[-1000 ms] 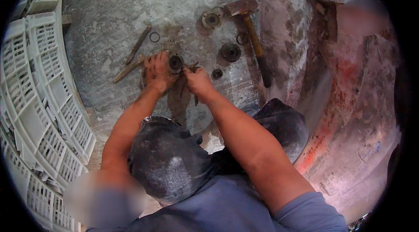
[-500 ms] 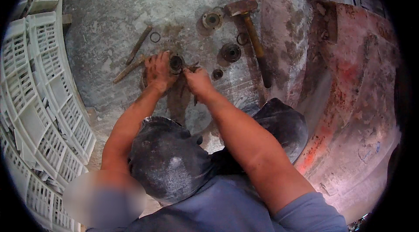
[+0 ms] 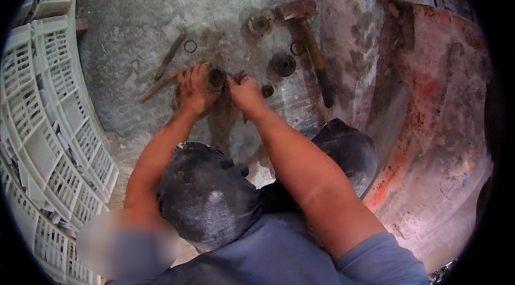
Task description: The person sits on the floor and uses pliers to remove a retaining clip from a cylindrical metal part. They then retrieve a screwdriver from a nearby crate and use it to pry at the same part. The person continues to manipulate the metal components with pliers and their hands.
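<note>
My left hand (image 3: 194,87) and my right hand (image 3: 244,93) meet low over the concrete floor (image 3: 134,33). Between them is a dark round metal part (image 3: 216,77) with a hollow centre. The left hand's fingers curl around its left side. The right hand's fingertips pinch at its right side, where a small dark piece sticks up. Both hands are smeared with grease. What lies under the palms is hidden.
A hammer (image 3: 308,38) lies to the upper right, with round metal parts (image 3: 282,64) (image 3: 260,24), a small one (image 3: 267,90) and rings (image 3: 190,46) nearby. Two metal rods (image 3: 170,55) lie left. White plastic crates (image 3: 48,118) line the left. A rusty red metal body (image 3: 434,124) curves at right.
Both hands stay on the round part; they shift only slightly. Nothing else on the floor has moved.
</note>
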`<state>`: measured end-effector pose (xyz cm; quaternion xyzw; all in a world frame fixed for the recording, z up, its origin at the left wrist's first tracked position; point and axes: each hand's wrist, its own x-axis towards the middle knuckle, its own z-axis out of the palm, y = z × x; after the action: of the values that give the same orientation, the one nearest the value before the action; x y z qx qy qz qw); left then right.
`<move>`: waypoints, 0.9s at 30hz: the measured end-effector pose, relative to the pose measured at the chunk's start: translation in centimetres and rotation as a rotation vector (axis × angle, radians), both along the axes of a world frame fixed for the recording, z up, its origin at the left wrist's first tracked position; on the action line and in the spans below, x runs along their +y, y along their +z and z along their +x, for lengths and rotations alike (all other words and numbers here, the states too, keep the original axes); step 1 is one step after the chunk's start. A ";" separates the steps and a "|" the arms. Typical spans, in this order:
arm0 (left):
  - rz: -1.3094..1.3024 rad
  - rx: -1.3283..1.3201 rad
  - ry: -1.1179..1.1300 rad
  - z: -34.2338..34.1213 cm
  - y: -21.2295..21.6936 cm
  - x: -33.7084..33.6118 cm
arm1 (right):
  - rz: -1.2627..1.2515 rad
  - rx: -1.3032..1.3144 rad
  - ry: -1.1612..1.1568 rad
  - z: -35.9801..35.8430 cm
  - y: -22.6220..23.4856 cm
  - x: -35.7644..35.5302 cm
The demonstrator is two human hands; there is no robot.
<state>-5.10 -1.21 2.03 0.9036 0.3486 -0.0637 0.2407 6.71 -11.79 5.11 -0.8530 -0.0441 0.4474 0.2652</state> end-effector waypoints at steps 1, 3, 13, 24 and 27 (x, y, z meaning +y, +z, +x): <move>0.024 -0.039 -0.010 -0.2 -0.4 0.0 | -0.001 -0.005 0.012 0.1 -0.5 -0.2; 0.075 -0.105 -0.023 -0.9 -1.0 0.2 | -0.041 0.007 0.076 0.5 -0.3 0.1; -0.073 0.012 0.006 -0.3 0.3 0.4 | -0.160 0.190 0.379 3.5 0.5 0.7; -0.087 0.055 -0.023 -0.1 0.7 0.3 | -0.023 0.238 0.359 4.3 -3.9 -1.3; 0.019 0.023 -0.023 -0.9 -0.3 0.1 | -0.006 0.272 0.380 4.6 -2.3 -0.5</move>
<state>-6.00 -1.13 1.75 0.9090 0.3416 -0.0734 0.2274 11.32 -12.27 2.81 -0.7619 -0.1665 0.6003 0.1770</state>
